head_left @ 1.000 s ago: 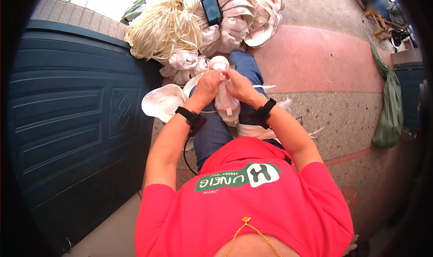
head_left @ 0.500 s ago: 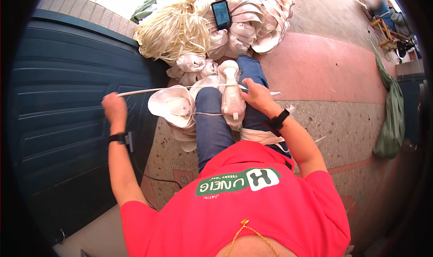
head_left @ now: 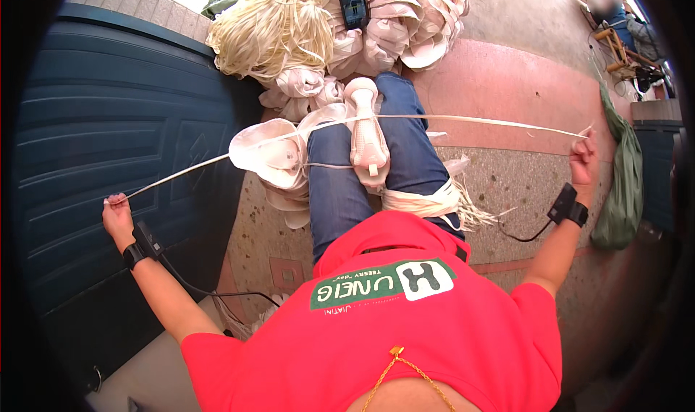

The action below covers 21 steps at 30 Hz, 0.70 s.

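My left hand [head_left: 116, 213] is stretched far out to the left and pinches one end of a long pale strip [head_left: 478, 121]. My right hand [head_left: 583, 157] is out to the right and pinches the other end. The strip runs taut across a white shoe upper on a last [head_left: 366, 138] that rests between my knees. A second white upper [head_left: 269, 153] lies against my left knee. A bundle of pale strips [head_left: 427, 201] sits on my right thigh.
A heap of white uppers [head_left: 405, 21] and a tangle of cream strips [head_left: 271, 28] lie ahead, with a phone [head_left: 353, 4] propped on top. A dark blue door [head_left: 94, 144] is at the left. A green cloth [head_left: 622, 173] hangs at the right.
Both hands were together at the shoe upper a second ago. The left hand pulled out to the left first, then the right hand pulled out to the right, drawing the strip taut.
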Available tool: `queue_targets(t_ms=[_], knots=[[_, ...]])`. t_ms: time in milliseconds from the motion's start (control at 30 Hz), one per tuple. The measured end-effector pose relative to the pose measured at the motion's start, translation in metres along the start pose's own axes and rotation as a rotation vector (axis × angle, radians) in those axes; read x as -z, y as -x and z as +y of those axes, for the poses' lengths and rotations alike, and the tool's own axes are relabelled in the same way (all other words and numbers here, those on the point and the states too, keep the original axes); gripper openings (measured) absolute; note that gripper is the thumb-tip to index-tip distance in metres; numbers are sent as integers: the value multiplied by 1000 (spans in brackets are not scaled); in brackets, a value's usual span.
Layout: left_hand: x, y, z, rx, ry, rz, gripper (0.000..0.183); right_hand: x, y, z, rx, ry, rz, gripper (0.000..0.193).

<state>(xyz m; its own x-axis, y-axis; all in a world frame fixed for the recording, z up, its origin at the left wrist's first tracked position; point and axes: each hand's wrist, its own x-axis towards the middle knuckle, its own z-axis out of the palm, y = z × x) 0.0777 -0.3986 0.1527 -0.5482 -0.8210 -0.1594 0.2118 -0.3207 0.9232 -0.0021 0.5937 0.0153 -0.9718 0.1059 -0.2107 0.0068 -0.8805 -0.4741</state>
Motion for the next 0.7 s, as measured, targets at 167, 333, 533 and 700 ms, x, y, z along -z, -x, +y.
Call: queue_targets(t_ms=[167,333,533,700], knots=[[-17,19,11,-5,-51,-93,23,-2,7,-60,91,-181,-60,18],[-35,35,13,-230,-335,-8,12,-17,7,-77,433,-16,69,20],[-70,48,-41,-158,-556,-272,23,-53,-19,21,340,749,200,20],[-168,172,-179,244,-883,-667,25,-68,-34,188,323,1655,-297,17]])
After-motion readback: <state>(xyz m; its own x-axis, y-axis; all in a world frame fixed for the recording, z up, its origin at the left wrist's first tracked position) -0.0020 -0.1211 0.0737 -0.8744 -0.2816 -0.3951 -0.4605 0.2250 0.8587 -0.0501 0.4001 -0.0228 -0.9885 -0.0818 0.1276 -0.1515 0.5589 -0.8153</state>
